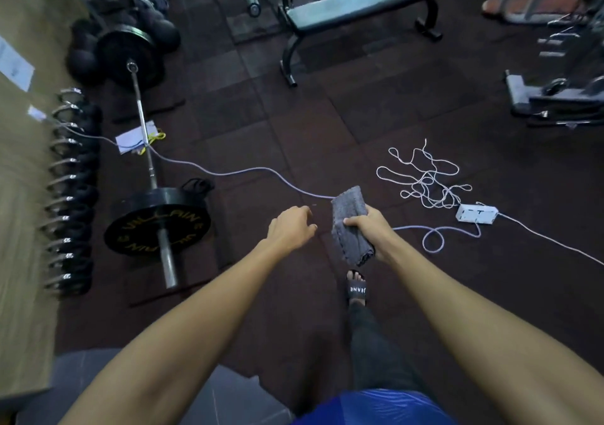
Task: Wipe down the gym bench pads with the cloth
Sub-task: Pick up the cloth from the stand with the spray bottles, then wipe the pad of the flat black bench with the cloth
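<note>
One cloth (pixel 351 228), clamped in my right hand (pixel 372 228); left hand (pixel 291 228) loose, fingers apart. Bench (pixel 359 7) waits well off at twelve o'clock — the cord (pixel 228 172) and tangle (pixel 425 179) between could snag my sandal (pixel 357 289).

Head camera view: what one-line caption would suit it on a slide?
Right hand grips a grey cloth, left hand empty beside it; flat bench waits ahead across the gym floor.

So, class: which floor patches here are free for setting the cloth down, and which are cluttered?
Free: dark mats between the barbell and the tangled cord, up to the bench. Crowded: around the power strip, and the dumbbell rack side. The right hand holds the cloth.
</note>
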Available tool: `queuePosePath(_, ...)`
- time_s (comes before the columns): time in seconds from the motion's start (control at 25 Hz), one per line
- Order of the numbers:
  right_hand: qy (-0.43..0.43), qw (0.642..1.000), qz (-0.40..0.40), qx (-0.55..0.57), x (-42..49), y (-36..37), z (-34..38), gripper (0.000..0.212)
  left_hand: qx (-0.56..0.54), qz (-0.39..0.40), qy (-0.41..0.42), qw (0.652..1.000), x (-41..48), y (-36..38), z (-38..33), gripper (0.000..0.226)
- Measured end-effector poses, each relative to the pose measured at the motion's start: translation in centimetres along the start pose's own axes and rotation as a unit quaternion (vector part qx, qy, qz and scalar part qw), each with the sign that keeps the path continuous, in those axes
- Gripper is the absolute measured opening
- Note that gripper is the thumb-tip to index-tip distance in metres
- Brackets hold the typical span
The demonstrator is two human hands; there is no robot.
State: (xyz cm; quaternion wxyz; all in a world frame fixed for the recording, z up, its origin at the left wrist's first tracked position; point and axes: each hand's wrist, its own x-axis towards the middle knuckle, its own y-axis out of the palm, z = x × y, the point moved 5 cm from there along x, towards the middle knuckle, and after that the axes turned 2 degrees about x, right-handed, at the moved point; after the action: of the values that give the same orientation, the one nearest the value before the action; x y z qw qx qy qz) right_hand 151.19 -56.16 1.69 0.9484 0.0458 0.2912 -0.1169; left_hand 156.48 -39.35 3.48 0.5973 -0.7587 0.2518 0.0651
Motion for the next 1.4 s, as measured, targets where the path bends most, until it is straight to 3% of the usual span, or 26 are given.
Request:
queuePosePath(0.32, 0.002, 1.0, 0.006, -0.023, 22.6, -3.0, 18.8, 0.034, -0.016, 0.003, -0.015, 1.0, 26.2, -11.7, -4.0, 0.032)
queuePosePath(0.68, -0.004, 0.999, 0.003, -0.047, 51.4, -0.6, 36.0, 0.032, -0.019, -0.02, 0.001, 1.0, 58.2, -25.4, -2.1, 0.037)
queuePosePath(1.04, 0.025, 0.998, 0.001, -0.055, 76.0, -0.7, 54.2, 0.03, -0.004, 0.006, 0.006, 1.0, 86.7, -38.7, -2.7, 0.037)
queuePosePath(1.4, 0.025, 0.995, 0.035, -0.095, 105.1, -2.4, 70.2, 0.039, -0.054, 0.036, -0.074, 0.995, 114.1, -46.2, -4.2, 0.037)
